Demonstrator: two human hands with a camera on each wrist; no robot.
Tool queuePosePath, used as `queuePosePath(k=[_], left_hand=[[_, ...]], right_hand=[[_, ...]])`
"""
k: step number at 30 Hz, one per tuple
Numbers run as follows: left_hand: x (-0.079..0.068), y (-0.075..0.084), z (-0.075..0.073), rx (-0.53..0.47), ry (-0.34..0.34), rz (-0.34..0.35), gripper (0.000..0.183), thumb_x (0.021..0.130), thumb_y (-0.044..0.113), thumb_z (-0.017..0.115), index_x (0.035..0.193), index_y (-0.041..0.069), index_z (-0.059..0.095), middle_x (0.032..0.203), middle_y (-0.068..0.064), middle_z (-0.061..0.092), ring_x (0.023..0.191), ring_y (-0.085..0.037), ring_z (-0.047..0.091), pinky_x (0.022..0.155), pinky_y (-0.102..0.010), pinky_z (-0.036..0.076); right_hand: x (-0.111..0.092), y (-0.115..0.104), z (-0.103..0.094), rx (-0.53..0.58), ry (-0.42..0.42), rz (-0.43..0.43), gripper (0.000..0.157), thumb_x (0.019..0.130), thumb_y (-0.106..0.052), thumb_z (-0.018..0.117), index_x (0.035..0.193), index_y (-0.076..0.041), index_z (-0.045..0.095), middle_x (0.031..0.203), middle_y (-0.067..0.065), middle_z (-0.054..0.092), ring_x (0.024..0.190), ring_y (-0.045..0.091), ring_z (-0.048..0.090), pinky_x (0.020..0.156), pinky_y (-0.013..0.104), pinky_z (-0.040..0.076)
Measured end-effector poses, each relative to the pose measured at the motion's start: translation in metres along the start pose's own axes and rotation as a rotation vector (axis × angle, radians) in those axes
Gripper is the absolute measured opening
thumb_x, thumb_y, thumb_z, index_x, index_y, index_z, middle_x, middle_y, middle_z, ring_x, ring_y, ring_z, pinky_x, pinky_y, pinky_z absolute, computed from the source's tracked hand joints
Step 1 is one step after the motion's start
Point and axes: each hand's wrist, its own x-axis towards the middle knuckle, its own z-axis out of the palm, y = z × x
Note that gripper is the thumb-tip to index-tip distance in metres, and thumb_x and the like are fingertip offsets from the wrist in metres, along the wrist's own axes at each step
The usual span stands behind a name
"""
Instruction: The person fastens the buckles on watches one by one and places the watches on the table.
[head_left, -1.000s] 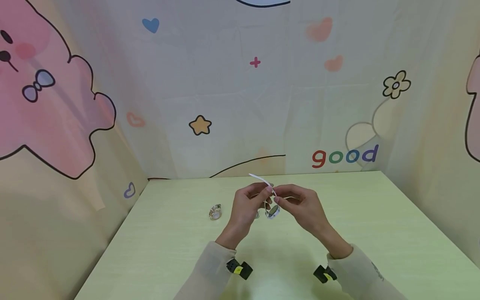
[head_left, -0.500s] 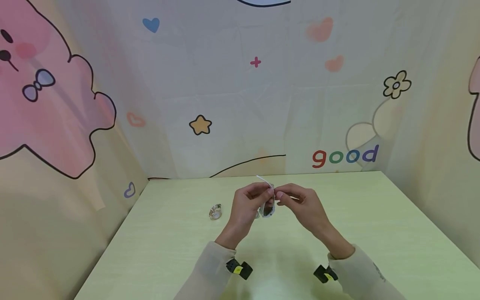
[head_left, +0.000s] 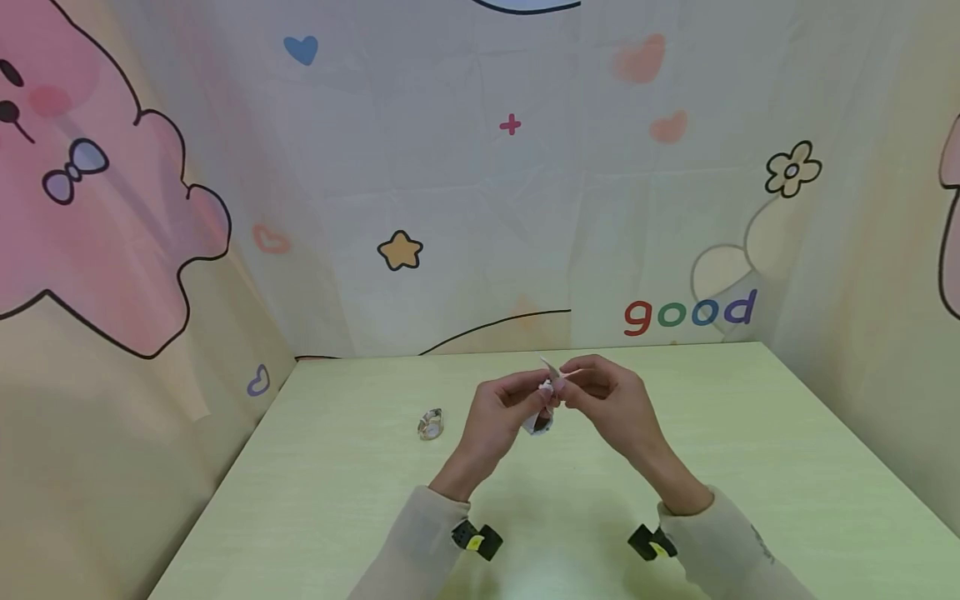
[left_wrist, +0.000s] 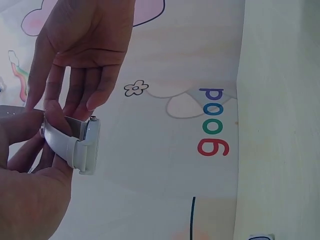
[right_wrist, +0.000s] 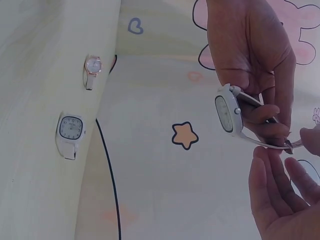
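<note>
A white-cased watch (right_wrist: 225, 114) with a white strap (left_wrist: 60, 141) hangs between my hands above the table. My left hand (head_left: 491, 421) grips the strap near its buckle (right_wrist: 289, 145), some fingers passing through the strap loop. My right hand (head_left: 611, 400) pinches the strap's free end (head_left: 551, 367), thumb and forefinger close to the left fingertips. In the right wrist view, the dial faces away from the hands. The fingers partly hide the buckle and strap holes.
A small watch with a rose-gold rim (right_wrist: 93, 65) lies on the pale green table (head_left: 322, 517). Another white square watch (right_wrist: 71, 128) lies beside it; the left hand hides it in the head view. A printed curtain (head_left: 465, 183) hangs behind the table.
The strap's free end, earlier pointing up and left past the left hand, now stands up near the right fingers. The right hand has moved slightly; the left hand stays nearly in place.
</note>
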Motion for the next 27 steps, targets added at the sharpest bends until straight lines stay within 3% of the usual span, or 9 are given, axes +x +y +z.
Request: queuePosePath(k=[5, 11, 16, 20, 27], left_hand=[[0.0, -0.003, 0.0, 0.036, -0.01, 0.008, 0.03, 0.087, 0.03, 0.065, 0.113, 0.016, 0.066, 0.101, -0.014, 0.07, 0.082, -0.014, 0.066, 0.073, -0.026, 0.055], [0.0, -0.005, 0.001, 0.05, -0.005, 0.014, 0.024, 0.087, 0.023, 0.065, 0.11, 0.016, 0.067, 0.101, -0.016, 0.07, 0.083, -0.013, 0.068, 0.074, -0.028, 0.056], [0.0, -0.001, 0.003, 0.098, 0.025, 0.021, 0.02, 0.088, 0.022, 0.065, 0.107, 0.018, 0.068, 0.096, -0.009, 0.071, 0.082, -0.013, 0.068, 0.073, -0.029, 0.056], [0.002, 0.001, 0.001, 0.117, 0.041, 0.018, 0.018, 0.088, 0.023, 0.065, 0.105, 0.017, 0.068, 0.097, -0.014, 0.07, 0.079, -0.012, 0.067, 0.072, -0.031, 0.056], [0.0, 0.002, -0.001, 0.13, 0.074, 0.004, 0.018, 0.087, 0.024, 0.065, 0.102, 0.015, 0.068, 0.094, -0.014, 0.07, 0.076, -0.012, 0.067, 0.071, -0.032, 0.056]], right_hand=[[0.001, -0.001, 0.001, -0.066, 0.023, -0.004, 0.024, 0.084, -0.037, 0.068, 0.099, -0.019, 0.066, 0.095, 0.002, 0.071, 0.082, 0.016, 0.068, 0.074, 0.023, 0.054], [0.001, -0.001, 0.002, -0.106, 0.096, -0.064, 0.016, 0.084, -0.029, 0.069, 0.097, -0.019, 0.067, 0.095, -0.004, 0.065, 0.088, 0.009, 0.06, 0.074, 0.019, 0.053], [0.001, 0.002, 0.003, -0.07, 0.12, -0.091, 0.011, 0.086, -0.023, 0.068, 0.094, -0.016, 0.068, 0.091, 0.0, 0.067, 0.081, 0.005, 0.061, 0.069, 0.017, 0.054], [0.001, 0.001, 0.004, -0.038, 0.116, -0.088, 0.008, 0.087, -0.019, 0.066, 0.093, -0.014, 0.067, 0.091, 0.003, 0.068, 0.079, 0.003, 0.062, 0.066, 0.02, 0.055], [-0.006, -0.026, 0.006, -0.047, 0.102, -0.089, 0.008, 0.087, -0.008, 0.063, 0.094, -0.003, 0.065, 0.089, 0.012, 0.069, 0.073, -0.001, 0.062, 0.067, 0.024, 0.056]])
